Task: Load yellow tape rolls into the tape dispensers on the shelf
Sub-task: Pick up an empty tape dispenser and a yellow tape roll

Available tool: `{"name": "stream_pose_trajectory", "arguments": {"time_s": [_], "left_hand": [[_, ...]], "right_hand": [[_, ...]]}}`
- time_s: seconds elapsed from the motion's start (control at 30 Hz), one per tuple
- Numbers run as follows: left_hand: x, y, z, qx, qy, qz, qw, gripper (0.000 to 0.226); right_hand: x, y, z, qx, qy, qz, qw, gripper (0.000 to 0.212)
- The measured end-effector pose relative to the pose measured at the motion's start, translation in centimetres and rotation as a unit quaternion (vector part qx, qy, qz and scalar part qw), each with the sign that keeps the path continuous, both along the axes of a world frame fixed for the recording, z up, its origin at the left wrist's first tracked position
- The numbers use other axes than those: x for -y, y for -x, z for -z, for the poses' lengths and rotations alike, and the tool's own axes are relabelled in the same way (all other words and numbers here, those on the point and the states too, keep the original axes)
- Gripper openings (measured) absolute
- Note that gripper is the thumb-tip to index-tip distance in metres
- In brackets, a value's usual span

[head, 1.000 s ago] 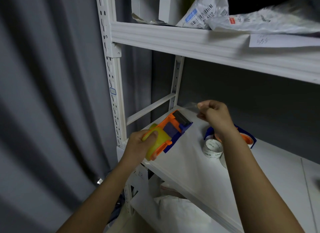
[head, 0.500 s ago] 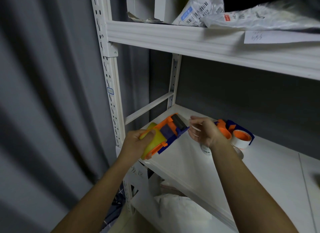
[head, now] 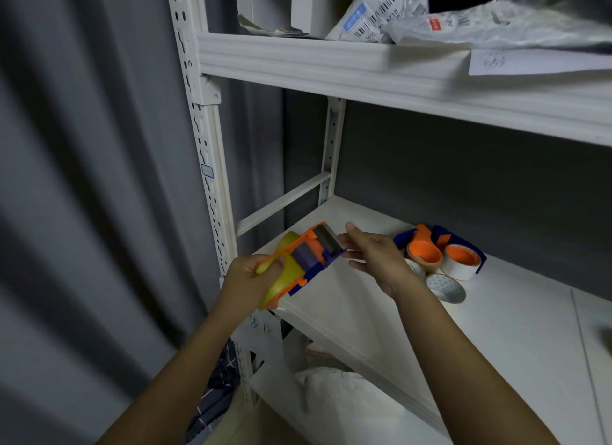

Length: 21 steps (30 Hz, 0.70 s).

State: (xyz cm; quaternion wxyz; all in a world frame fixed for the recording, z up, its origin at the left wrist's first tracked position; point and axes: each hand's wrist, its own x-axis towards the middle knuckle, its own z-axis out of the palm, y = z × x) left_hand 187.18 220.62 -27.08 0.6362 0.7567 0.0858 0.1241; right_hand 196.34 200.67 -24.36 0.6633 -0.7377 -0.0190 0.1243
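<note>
While the left hand [head: 246, 280] grips an orange and blue tape dispenser [head: 306, 260] at the front left corner of the middle shelf [head: 364, 315], its fingers and thumb are curled round the yellow tape roll [head: 284, 275] seated in the dispenser's body, with the thumb pressed on the roll's side. The dispenser is tilted, its grey blade end raised and pointing toward the back of the shelf. The right hand [head: 374, 257] is just beside that blade end, its fingers loosely spread and the thumb lifted; a thin pale strip seems to run between its fingers and the dispenser's mouth, but whether the fingers pinch it cannot be told. Farther right on the same shelf lies a second orange and blue dispenser [head: 433, 242] with two orange-cored rolls [head: 460, 260] side by side against it, and just in front of them, partly hidden by the right wrist, lie two pale rolls [head: 445, 287] flat on the shelf board. The upper shelf [head: 331, 61] carries white packages with barcode labels [head: 371, 17], and a handwritten paper slip [head: 530, 61] hangs over its front edge. Another handwritten label [head: 261, 325] is fixed to the front edge of the middle shelf below the left hand. A grey curtain [head: 82, 179] hangs to the left of the white slotted upright [head: 205, 139], and a white bag [head: 337, 398] lies on the level below.
</note>
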Motion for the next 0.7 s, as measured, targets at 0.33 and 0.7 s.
{"name": "stream_pose_trajectory", "arguments": {"time_s": [0.33,0.7], "left_hand": [[0.1,0.5,-0.2,0.002,-0.011,-0.001,1.0,0.031],[1.3,0.4,-0.9,0.033,0.033,-0.017,0.999,0.029]], "right_hand": [[-0.1,0.3,-0.8,-0.033,-0.089,0.019,0.995,0.014],[-0.2,0.1,-0.4,-0.119,-0.169,-0.05,0.977,0.009]]}}
